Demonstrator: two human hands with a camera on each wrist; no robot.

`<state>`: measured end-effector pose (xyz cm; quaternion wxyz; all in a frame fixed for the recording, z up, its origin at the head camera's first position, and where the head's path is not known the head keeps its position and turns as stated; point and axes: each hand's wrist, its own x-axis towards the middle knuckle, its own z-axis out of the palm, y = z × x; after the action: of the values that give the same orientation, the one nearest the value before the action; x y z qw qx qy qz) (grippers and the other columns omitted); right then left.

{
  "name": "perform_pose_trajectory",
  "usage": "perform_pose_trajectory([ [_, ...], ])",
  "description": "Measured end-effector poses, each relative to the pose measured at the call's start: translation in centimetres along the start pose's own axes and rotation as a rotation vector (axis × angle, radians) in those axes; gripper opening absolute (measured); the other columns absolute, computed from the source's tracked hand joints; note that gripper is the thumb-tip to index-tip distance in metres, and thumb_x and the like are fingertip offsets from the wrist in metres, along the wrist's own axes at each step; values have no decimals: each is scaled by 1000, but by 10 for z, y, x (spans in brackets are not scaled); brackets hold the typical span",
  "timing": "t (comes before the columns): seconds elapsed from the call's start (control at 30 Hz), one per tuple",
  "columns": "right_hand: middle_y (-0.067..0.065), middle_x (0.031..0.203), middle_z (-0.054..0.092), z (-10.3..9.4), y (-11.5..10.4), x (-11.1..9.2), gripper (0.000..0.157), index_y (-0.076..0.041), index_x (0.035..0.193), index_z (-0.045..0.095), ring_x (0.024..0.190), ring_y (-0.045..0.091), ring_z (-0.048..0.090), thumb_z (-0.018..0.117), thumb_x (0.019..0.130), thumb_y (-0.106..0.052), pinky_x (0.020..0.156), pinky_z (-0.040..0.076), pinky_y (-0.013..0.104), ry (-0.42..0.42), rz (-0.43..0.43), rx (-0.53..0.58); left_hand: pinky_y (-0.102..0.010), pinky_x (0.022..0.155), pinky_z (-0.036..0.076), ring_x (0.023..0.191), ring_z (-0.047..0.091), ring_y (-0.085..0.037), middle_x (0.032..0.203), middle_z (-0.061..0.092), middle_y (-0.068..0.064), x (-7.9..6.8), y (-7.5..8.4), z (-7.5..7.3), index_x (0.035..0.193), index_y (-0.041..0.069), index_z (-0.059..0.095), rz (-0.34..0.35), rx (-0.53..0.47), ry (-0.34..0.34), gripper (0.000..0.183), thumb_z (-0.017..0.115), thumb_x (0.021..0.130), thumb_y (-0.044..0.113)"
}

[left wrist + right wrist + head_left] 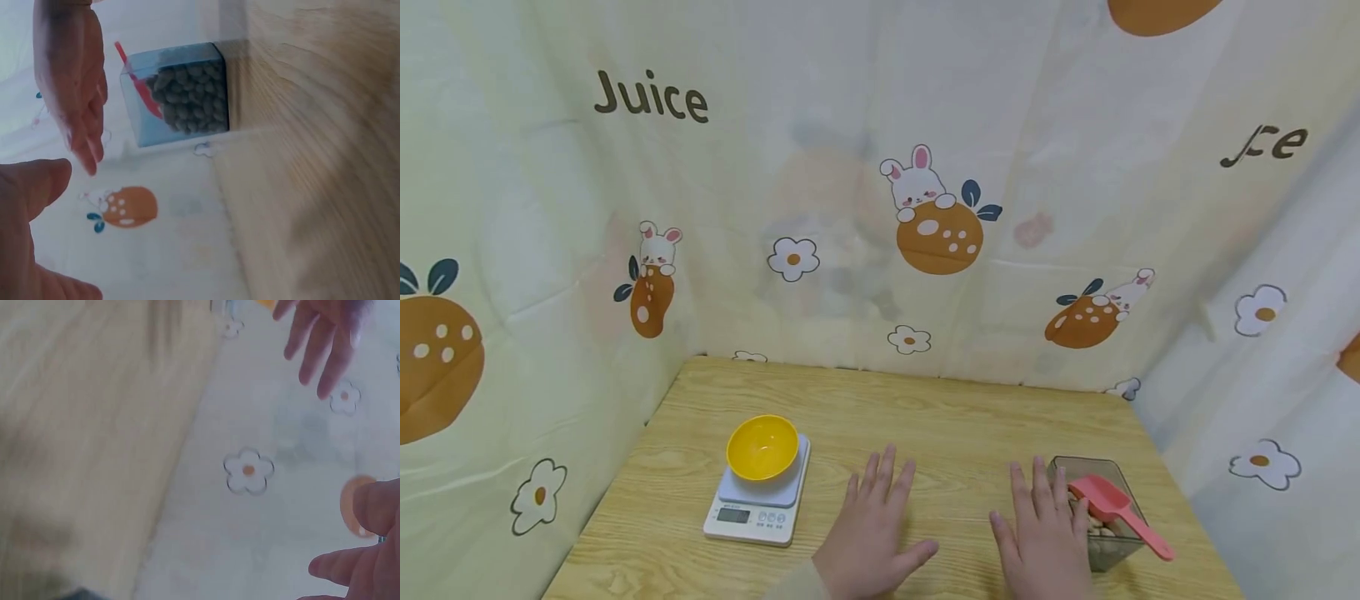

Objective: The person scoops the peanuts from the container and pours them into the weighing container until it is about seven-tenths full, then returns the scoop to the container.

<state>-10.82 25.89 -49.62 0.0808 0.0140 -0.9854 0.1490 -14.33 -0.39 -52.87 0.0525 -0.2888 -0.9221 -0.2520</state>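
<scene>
In the head view my left hand (876, 529) is held over the front middle of the table, fingers straight and spread, thumb out to the right, nothing in it. My right hand (1043, 533) is to its right with its fingers extended, also holding nothing; its fingertips overlap the left edge of a clear grey square container (1112, 550). Brown nut-like pieces (187, 97) fill part of that container. A pink scoop (1105, 497) lies in it, its handle sticking out over the right rim. Left of the hands, a yellow bowl (763, 448) sits on a white kitchen scale (748, 531).
The wood-grain table (910, 408) carries the scale at its left and the container at its right. A pale curtain (835, 317) printed with rabbits, oranges and flowers stands along the back and both sides.
</scene>
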Motion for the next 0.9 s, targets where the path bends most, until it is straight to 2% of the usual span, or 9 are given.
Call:
perform_pose_trajectory([
  [0.17,33,176,12,-13,20,2,77,-4,171,23,162,62,-1,45,114,-50,114,6,92,39,45,17,-72,116,44,161,32,-48,176,25,-25,16,13,2,172,12,22,58,12,31,103,59,99,74],
  [0.3,36,175,11,-20,34,2,70,-6,170,27,158,68,0,43,115,-47,113,1,94,109,68,45,-67,116,48,159,39,-45,175,31,-23,26,22,5,172,13,24,76,17,58,106,66,95,73],
  [0.47,40,173,10,-31,52,3,70,-6,171,20,153,75,3,41,116,-45,107,5,97,132,110,37,-61,119,47,160,38,-42,175,30,-20,39,27,9,172,15,24,71,-25,41,106,68,94,72],
  [0.57,42,172,8,-37,65,6,75,-2,172,14,151,76,5,38,116,-47,104,8,97,108,141,17,-55,122,46,160,38,-38,176,31,-19,49,32,11,172,15,23,80,-56,17,106,68,95,71],
  [0.7,44,171,2,-46,84,10,78,0,171,8,149,78,3,32,116,-50,103,10,96,30,203,13,-46,120,50,156,46,-34,174,34,-19,64,39,16,172,14,25,105,-81,-6,105,68,95,71],
  [0.8,45,169,0,-52,99,11,82,2,171,5,147,79,3,28,116,-54,103,12,97,-35,268,12,-44,118,52,154,49,-32,174,35,-18,75,47,23,172,16,25,124,-84,-33,105,66,95,73],
  [0.9,48,167,2,-56,110,14,85,6,169,5,146,81,5,27,115,-56,103,15,97,-75,332,12,-42,120,50,156,46,-31,174,35,-16,84,54,29,172,17,25,147,-65,-59,104,65,95,74],
])
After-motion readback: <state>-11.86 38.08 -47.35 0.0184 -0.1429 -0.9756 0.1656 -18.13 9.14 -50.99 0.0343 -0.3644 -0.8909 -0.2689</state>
